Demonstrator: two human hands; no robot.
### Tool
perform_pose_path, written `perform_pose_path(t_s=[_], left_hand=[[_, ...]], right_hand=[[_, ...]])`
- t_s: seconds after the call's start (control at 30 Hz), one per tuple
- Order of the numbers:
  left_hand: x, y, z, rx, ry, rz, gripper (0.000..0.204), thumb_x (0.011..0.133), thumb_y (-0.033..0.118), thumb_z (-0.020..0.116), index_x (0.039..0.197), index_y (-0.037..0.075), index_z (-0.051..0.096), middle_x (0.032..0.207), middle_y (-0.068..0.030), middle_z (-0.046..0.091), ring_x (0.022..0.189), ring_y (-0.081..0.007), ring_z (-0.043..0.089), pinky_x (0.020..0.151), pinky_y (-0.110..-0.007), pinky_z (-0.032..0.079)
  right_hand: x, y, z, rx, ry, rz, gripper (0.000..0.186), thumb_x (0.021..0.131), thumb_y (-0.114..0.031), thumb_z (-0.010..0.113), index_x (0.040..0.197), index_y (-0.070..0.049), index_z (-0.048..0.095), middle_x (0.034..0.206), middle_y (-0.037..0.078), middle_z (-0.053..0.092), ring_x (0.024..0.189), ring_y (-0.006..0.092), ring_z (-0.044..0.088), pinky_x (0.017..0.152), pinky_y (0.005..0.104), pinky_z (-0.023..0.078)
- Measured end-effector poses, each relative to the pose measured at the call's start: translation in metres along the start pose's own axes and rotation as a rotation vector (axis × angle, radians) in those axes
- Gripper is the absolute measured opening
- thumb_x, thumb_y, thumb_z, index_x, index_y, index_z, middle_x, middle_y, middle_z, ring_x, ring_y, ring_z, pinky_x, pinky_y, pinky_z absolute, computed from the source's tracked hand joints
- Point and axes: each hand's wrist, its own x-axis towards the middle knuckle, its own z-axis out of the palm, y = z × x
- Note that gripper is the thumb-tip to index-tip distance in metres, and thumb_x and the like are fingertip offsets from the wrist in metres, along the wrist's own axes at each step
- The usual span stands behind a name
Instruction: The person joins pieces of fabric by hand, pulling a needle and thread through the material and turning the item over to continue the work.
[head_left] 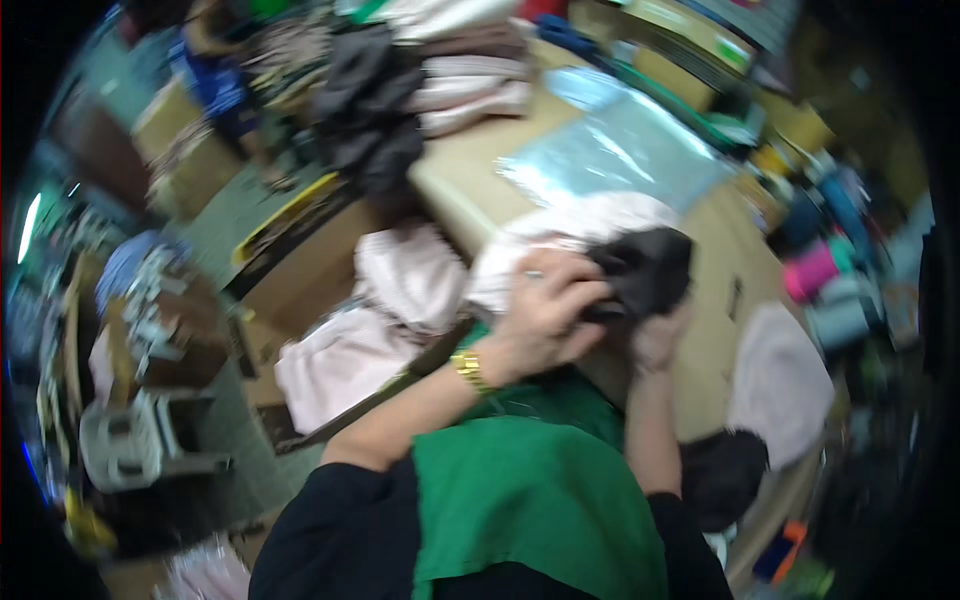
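Head view: the left hand (555, 290), fingers bent, grips the left edge of a soft black fabric piece (655, 270) above the tan tabletop (705, 365). The right hand (658, 338) is at its near right side; its fingers are blurred and partly hidden, so their closure cannot be told. Pale pink, bunched cloth (610, 212) lies against its far left side. Both look light, limp and unlikely to break; a broad pinch at opposite edges should limit sagging. Farther off lies a clear, glossy plastic sheet or bag (625, 150), probably slippery.
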Motion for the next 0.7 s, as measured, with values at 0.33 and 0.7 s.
perform_pose_path(t_s=[0.33,0.7], left_hand=[[0.0,-0.033,0.011,-0.192,0.13,0.203,0.039,0.068,0.01,0.07,0.102,0.009,0.051,0.1,-0.0086,0.058,0.102,-0.0278,0.056,0.102,-0.048,0.034],[0.027,0.024,-0.012,-0.056,0.153,-0.152,0.06,0.063,0.028,0.087,0.11,0.005,0.056,0.1,-0.0122,0.057,0.079,-0.0227,0.063,0.063,-0.031,0.053]], right_hand=[[-0.024,-0.008,-0.016,0.339,0.076,0.328,0.035,0.088,0.002,0.047,0.123,0.002,0.053,0.12,0.014,0.06,0.108,0.0251,0.061,0.097,0.0406,0.05],[0.013,-0.041,0.03,0.401,0.17,0.293,0.031,0.093,-0.003,0.05,0.124,-0.003,0.053,0.116,0.009,0.061,0.104,0.0204,0.062,0.091,0.036,0.052]])
